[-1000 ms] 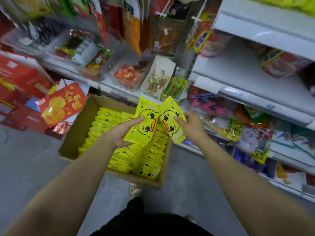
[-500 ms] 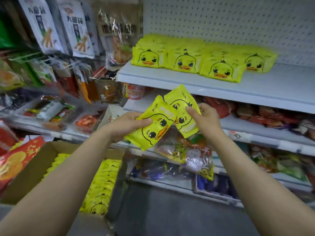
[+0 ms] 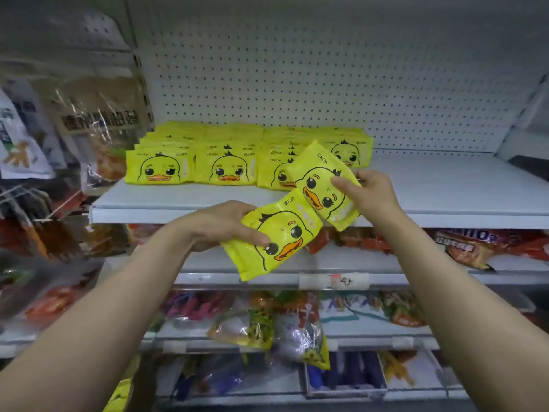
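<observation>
My left hand (image 3: 221, 226) grips a yellow duck-face packet (image 3: 276, 236) in front of the shelf edge, tilted up to the right. A second yellow duck packet (image 3: 322, 185) is pinched by my right hand (image 3: 370, 190), held just above the white shelf (image 3: 445, 188) and overlapping the corner of the first packet. On that shelf, against the pegboard, lie rows of the same yellow duck packets (image 3: 225, 166), stacked several deep on the left half.
The right half of the white shelf is bare. Hanging snack bags (image 3: 98, 114) crowd the left side. Lower shelves hold red packets (image 3: 463, 248) and mixed colourful bags (image 3: 267, 325). A price tag (image 3: 341, 281) is clipped to the second shelf rail.
Both hands have risen from the cardboard box of packets up to the shelf, carrying one packet each. The view has tilted up; the box has dropped out of sight.
</observation>
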### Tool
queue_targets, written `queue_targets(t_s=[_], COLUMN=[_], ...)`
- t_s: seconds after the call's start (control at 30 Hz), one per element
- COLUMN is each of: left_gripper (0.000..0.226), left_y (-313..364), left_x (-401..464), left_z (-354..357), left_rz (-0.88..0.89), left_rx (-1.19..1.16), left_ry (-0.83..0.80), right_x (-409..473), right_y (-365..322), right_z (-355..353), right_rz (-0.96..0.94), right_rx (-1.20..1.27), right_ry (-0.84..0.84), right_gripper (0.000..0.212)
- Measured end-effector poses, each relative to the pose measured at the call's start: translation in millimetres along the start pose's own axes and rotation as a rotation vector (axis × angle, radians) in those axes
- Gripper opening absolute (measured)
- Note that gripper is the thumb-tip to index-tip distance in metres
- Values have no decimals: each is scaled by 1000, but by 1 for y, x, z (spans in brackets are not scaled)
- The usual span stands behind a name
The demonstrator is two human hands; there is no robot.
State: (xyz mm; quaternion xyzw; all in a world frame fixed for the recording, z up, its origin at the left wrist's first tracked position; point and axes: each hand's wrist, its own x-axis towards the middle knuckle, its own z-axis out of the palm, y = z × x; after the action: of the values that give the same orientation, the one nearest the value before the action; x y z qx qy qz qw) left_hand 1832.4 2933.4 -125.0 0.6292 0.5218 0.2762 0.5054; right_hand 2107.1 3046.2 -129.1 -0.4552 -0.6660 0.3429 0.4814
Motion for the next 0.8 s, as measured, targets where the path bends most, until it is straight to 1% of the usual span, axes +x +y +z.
queue_targets(t_s=[0.1,0.2,0.27,0.33,0.37,0.4,0.47,0.5,0.53,0.6,0.73,0.8], left_gripper=[27,25,33,49,51,45,27,28,34,40,28,25], left_y=[15,31,36,39,40,43,47,51,52,54,59,63], left_x=[43,79,105,124,134,141,153,158,163,172,185,191], left_z=[-11,-19,-25,-27,-28,-26,-21,-17,-14,-9,-6,-5], left_rz=[39,33,30,21,14,13,17,25,41,56,40,51], left_rx=[23,75,181,272,294,303,273,243,225,217,199,197], left_ry=[5,-47,-52,-52,-45,-31,5,8,14,58,96,110], right_x=[38,69,85,98,104,110,122,128,135,150,184,202], right_y=[9,17,26,33,38,41,47,49,52,57,71,75], right_z=[-22,-44,-57,-65,-68,-70,-76,-80,-84,-93,-102,-99], right_rz=[11,39,56,78,83,82,76,72,68,69,55,18], right_rx=[-69,-188,-234,-236,-234,-232,-227,-222,-215,-210,-296,-362], right_ry=[2,10,4,-9,-21,-39,-77,-96,-119,-167,-250,-283], right_gripper=[23,24,21,19,18,17,15,14,13,12,16,17])
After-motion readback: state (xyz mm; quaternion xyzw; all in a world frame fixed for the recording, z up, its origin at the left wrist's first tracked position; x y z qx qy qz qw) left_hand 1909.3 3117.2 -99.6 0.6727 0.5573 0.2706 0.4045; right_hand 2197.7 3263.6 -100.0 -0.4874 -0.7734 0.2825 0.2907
